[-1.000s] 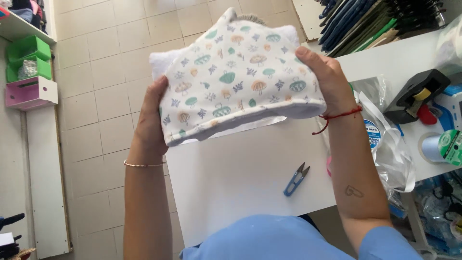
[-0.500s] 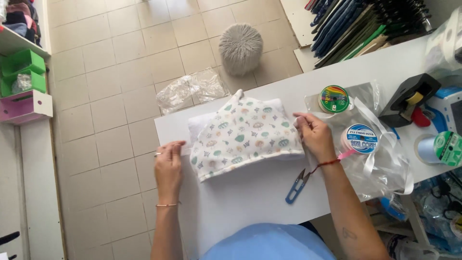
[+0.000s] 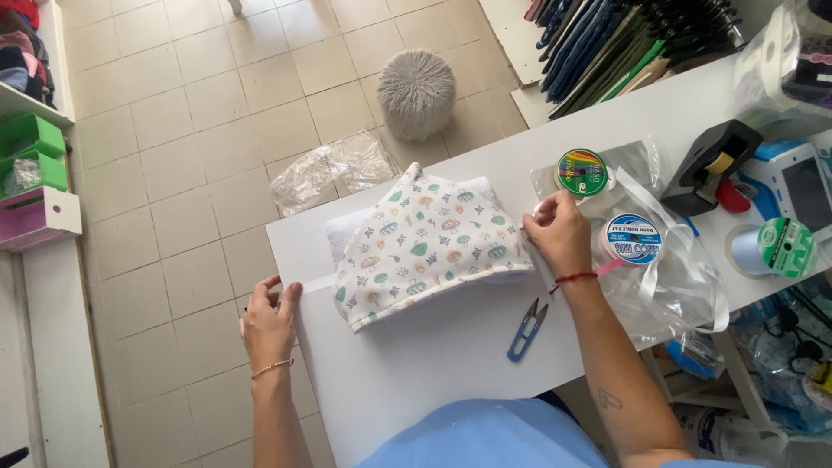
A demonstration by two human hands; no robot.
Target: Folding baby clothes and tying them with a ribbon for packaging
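**Printed cloth bundle laid flat on the white worktop**

Head view: the folded printed cloth point(image 3: 429, 247) lay mid-worktop point(image 3: 433, 364) over a white towel point(image 3: 347, 232). The left hand point(image 3: 270, 316), at 9 o'clock of the cloth, pinched a white ribbon point(image 3: 316, 283) at the worktop edge. The right hand point(image 3: 559, 234), at 3 o'clock, touched the cloth's edge with its grip pressed together. Blue thread snips point(image 3: 526, 330) lay at 5 o'clock.
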